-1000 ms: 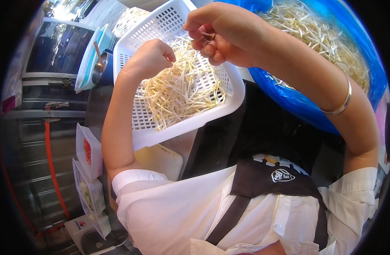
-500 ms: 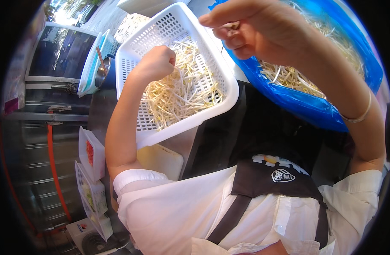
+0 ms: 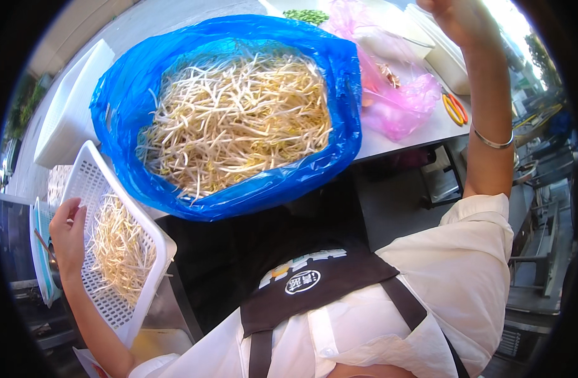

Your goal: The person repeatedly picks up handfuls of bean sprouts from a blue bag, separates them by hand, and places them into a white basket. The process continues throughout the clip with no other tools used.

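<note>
My left hand (image 3: 68,239) is at the left side of a white perforated plastic basket (image 3: 160,246), with fingers loosely bent, thumb apart and nothing visible in it. Inside the basket lies a heap of bean sprouts (image 3: 122,252). A large blue plastic bag (image 3: 238,205), its mouth spread wide, stands in front of me and is full of bean sprouts (image 3: 238,120). Raised at the far right, my right hand (image 3: 462,22) is partly cut off by the upper edge; its fingers are out of sight. A bangle circles that wrist.
Right of the bag, a crumpled pink plastic bag (image 3: 399,107) and orange-handled scissors (image 3: 454,108) lie on a white table (image 3: 380,142). Green vegetables (image 3: 306,17) sit beyond. White bins (image 3: 443,50) stand far right; another white basket (image 3: 71,104) is far left.
My view has swung right, so the basket now appears farther left and the blue bag is central. My right hand has moved away to the far right; my left hand has loosened from a fist.
</note>
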`<action>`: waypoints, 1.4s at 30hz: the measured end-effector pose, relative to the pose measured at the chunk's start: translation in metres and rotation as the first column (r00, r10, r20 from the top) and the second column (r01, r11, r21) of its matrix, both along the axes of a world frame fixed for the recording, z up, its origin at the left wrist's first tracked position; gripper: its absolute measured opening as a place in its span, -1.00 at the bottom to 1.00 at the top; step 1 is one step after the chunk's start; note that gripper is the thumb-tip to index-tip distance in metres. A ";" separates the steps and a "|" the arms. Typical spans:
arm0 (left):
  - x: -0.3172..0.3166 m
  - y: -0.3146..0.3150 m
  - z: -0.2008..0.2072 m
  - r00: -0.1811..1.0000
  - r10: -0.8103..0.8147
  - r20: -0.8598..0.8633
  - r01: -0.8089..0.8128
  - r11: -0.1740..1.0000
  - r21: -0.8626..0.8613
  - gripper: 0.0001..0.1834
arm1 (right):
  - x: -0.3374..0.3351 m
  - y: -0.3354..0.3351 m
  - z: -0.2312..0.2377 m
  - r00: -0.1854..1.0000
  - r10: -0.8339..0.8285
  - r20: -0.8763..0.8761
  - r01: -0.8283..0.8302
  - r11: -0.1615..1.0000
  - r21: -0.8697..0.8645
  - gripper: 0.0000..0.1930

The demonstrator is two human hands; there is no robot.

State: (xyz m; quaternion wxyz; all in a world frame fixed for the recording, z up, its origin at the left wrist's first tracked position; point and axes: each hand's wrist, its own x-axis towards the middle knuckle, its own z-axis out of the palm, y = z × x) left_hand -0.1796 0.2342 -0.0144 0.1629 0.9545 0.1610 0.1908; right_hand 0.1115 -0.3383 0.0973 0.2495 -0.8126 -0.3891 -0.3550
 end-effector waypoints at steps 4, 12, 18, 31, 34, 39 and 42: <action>0.004 -0.015 0.021 0.998 -0.014 0.067 0.013 1.000 0.017 -0.79 | 0.015 -0.033 -0.070 0.974 -0.146 -0.175 0.203 0.907 0.370 -0.83; 0.034 -0.125 0.065 0.932 -0.307 0.191 0.271 0.943 0.194 -0.81 | 0.034 -0.036 -0.089 0.945 -0.311 -0.101 0.320 0.943 0.092 -0.76; 0.087 -0.204 0.061 0.804 -0.591 0.068 0.568 0.797 0.207 -0.80 | 0.030 0.019 -0.106 0.965 -0.263 -0.009 0.263 0.961 0.091 -0.76; 0.165 -0.283 0.024 0.551 -0.817 -0.171 0.833 0.527 0.169 -0.53 | 0.080 0.055 -0.187 0.856 0.111 -0.505 -0.272 0.927 -0.258 -0.76; 0.175 -0.295 0.017 0.584 -0.730 -0.355 0.811 0.547 0.209 -0.33 | 0.076 0.042 -0.154 0.777 0.068 -0.625 -0.182 0.976 -0.120 -0.78; 0.179 -0.294 0.008 0.643 -0.579 -0.502 0.756 0.586 0.292 -0.69 | 0.033 0.055 -0.100 0.956 -0.111 -0.271 0.125 0.992 0.034 -0.78; 0.175 -0.271 0.008 0.677 -0.644 -0.356 0.736 0.610 0.296 -0.84 | -0.004 0.078 -0.086 0.978 0.067 -0.199 -0.030 0.983 0.183 -0.82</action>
